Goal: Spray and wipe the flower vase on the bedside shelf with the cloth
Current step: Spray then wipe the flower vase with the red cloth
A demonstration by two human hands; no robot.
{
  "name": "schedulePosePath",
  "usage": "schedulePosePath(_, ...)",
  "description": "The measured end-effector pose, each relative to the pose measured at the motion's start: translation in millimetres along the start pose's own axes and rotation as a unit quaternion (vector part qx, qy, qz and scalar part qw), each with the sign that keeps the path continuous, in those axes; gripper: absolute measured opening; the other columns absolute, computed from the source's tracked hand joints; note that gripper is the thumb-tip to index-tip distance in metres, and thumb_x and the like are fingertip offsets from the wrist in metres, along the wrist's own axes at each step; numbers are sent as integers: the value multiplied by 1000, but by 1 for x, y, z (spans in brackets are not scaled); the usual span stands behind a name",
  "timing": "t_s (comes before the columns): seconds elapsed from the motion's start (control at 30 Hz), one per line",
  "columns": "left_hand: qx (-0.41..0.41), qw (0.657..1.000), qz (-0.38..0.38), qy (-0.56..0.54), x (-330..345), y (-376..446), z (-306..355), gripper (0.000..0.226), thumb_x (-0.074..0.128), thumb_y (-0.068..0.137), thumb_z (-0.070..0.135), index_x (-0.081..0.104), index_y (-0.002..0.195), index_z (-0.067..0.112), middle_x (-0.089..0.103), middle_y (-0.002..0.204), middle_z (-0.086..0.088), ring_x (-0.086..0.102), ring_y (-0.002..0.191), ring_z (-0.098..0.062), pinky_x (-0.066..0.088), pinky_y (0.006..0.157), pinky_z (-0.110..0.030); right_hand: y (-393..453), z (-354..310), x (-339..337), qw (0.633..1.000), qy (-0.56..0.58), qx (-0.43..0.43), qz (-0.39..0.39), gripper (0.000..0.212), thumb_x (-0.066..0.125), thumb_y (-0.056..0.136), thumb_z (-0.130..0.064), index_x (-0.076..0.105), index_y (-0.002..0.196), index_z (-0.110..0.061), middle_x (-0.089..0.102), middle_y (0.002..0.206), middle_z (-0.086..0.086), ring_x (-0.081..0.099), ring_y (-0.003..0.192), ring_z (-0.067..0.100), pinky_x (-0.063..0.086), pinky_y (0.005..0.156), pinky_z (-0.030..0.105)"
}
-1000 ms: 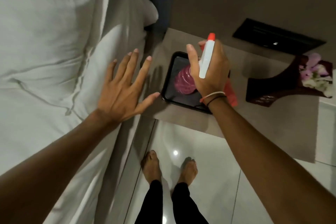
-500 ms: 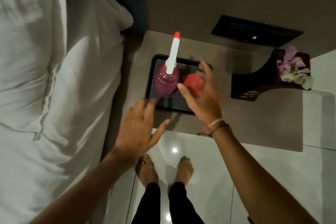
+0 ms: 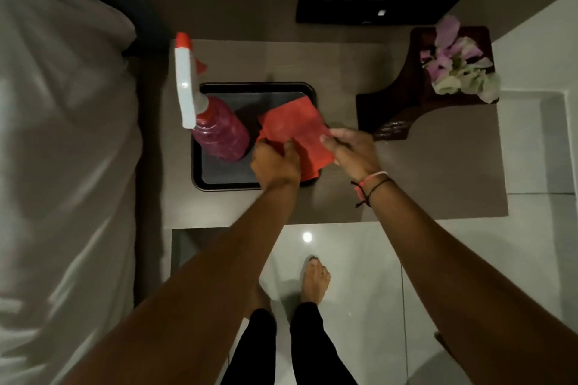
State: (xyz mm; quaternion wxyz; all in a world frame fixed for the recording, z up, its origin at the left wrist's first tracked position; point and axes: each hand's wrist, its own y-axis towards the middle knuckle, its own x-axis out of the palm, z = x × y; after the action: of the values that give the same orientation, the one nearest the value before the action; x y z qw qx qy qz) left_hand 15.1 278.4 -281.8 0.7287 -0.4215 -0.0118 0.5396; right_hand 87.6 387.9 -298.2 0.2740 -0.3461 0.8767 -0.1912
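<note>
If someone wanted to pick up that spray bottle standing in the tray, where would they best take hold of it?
Probably at the narrow neck just under the white trigger head of the spray bottle, coming from the near side. It stands upright at the left of the tray, its nozzle points away, and both hands, left hand and right hand, are busy holding the red cloth.

A tray sits on the bedside shelf towards its 9 o'clock end. In the tray a spray bottle stands at 9 o'clock, and a cloth is at 3 o'clock, gripped by the left hand and the right hand. The flower vase stands on the shelf at 2 o'clock, apart from the tray. A bed lies beside the shelf at 9 o'clock.
</note>
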Motion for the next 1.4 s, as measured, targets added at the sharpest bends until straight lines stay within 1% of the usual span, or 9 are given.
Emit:
schedulePosePath(0.13,-29,997,50,-60,4,6,0,47,71,91,27,63,133,7,66,133,-18,61,123,-35,47,107,-38,1,-4,4,999,46,7,1,31,68,90,3,67,120,10,71,119,28,66,102,27,55,97,39)
schedulePosePath(0.3,-12,992,56,-116,-1,11,-2,25,75,89,24,74,105,5,74,111,-11,69,106,-27,54,98,-34,-15,12,5,995,99,-3,-7,32,70,86,7,69,118,7,70,108,10,64,99,16,52,71,1)
schedulePosePath(0.43,58,987,-26,-149,-5,-1,0,7,70,92,11,67,85,11,66,79,-4,62,76,-13,56,90,-39,-33,27,-2,977,211,42,7,33,66,82,13,75,88,-18,72,100,6,68,106,32,58,96,35)
schedulePosePath(0.53,55,977,-93,-185,-11,-12,-5,18,68,91,3,60,89,19,64,78,3,65,70,-3,55,86,-38,-50,35,-6,936,344,69,22,37,55,77,20,65,72,-15,69,91,5,63,99,33,53,85,48)
schedulePosePath(0.67,15,963,-201,-177,-19,-25,-9,25,69,90,5,62,112,17,73,92,1,71,88,-15,61,79,-36,-81,40,-22,891,444,88,-32,40,70,72,-4,60,111,-5,66,125,13,64,112,36,59,79,44)
schedulePosePath(0.8,19,947,-302,-111,-25,-42,-17,39,73,89,9,66,126,12,79,106,-7,75,100,-24,62,73,-34,-112,46,-38,873,452,134,-125,55,74,79,-50,65,128,-26,72,129,10,71,115,31,62,86,43)
schedulePosePath(1.0,201,946,-246,71,-5,-88,-1,32,84,77,4,75,107,0,75,112,-17,70,105,-32,59,95,-47,-144,76,-57,848,506,154,-23,44,66,94,-21,59,136,-15,68,134,14,63,125,36,44,112,60)
schedulePosePath(1.2,583,775,-66,233,5,-124,74,43,55,99,45,59,134,19,57,126,-9,53,116,-22,45,94,-37,-156,105,-85,772,619,143,8,38,57,99,-28,57,135,-16,70,132,12,64,125,36,43,112,60)
schedulePosePath(1.4,633,641,-67,429,56,-120,137,74,39,98,64,28,161,26,24,166,-24,26,153,-37,29,119,-54,-153,111,-106,738,659,143,12,41,57,100,-36,55,137,-18,72,129,11,69,118,35,48,107,60)
